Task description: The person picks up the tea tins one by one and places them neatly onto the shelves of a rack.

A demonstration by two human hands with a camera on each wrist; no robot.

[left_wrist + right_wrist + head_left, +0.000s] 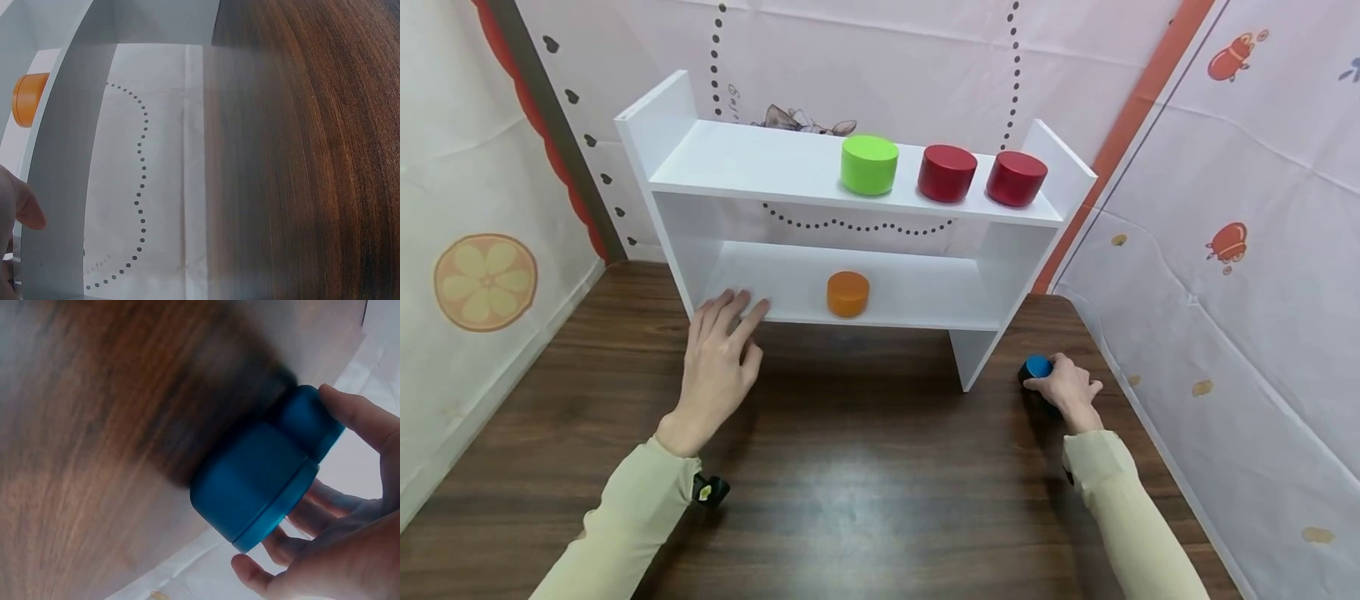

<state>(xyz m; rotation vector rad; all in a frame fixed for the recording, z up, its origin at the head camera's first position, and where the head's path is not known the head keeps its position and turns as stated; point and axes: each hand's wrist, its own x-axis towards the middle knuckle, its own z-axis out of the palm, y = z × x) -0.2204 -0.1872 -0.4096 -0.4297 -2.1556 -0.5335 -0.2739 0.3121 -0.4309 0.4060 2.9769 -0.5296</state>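
My right hand [1067, 390] holds a blue round tin [1039, 364] on the table, right of a white shelf unit [760, 162]. In the right wrist view the thumb presses this tin's side [307, 422], and a second blue lidded tin [250, 475] stands close by, nearer the camera. Some fingertips are hidden behind the tins. My left hand [715, 371] rests at the lower shelf's front left edge, fingers spread. An orange tin [847, 294] sits on that lower shelf, right of the left hand; it also shows in the left wrist view.
On the upper shelf stand a green tin [869, 166] and two red tins, one red tin [947, 174] beside another red tin [1017, 178]. The shelf unit's right side panel [973, 358] reaches down to the dark wooden table [850, 500]. Patterned cloth [1225, 333] hangs around the table.
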